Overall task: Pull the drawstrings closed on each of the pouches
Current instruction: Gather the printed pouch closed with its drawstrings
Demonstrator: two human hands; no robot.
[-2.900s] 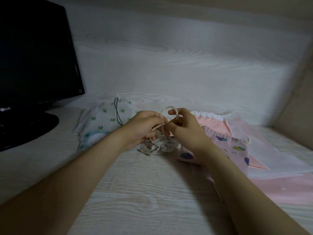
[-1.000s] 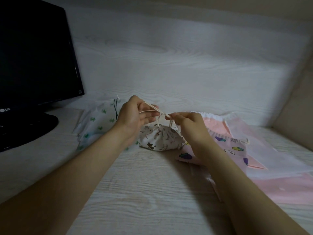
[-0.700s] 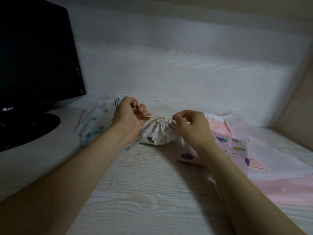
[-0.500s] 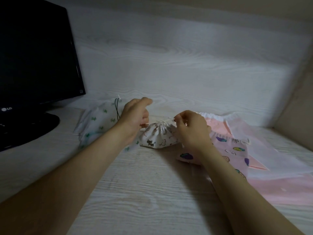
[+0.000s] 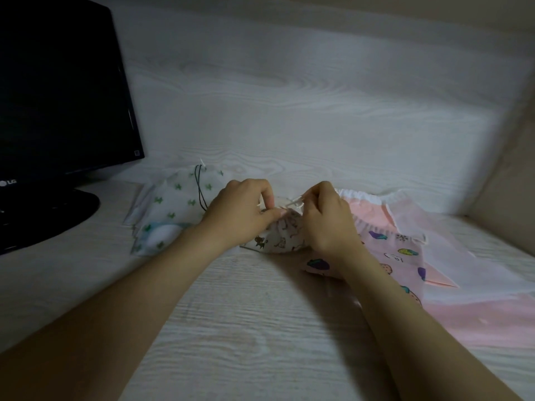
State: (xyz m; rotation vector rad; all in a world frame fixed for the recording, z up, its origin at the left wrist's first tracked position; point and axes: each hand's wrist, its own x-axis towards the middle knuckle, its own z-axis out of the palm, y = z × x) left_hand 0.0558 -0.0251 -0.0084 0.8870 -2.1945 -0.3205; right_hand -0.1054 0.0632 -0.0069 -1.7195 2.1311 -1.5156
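Observation:
A small white pouch (image 5: 278, 238) printed with little cats lies on the desk between my hands, its top gathered tight. My left hand (image 5: 243, 215) pinches the gathered top and cream drawstring (image 5: 292, 203) from the left. My right hand (image 5: 327, 218) pinches the same string from the right, fingers curled. A white pouch with green bows (image 5: 170, 209) and a dark cord lies to the left. To the right lies a pink pouch with fruit prints (image 5: 399, 250), partly under my right forearm.
A black monitor (image 5: 58, 96) on a round stand (image 5: 43, 215) fills the left side. More pale pink fabric (image 5: 477, 302) spreads over the right of the desk (image 5: 246, 328). A wood-grain wall (image 5: 289, 111) stands close behind the pouches.
My hands, which had been pulling the drawstring apart sideways, have come back together over the cat pouch's top. The pouch mouth went from loose to gathered tight.

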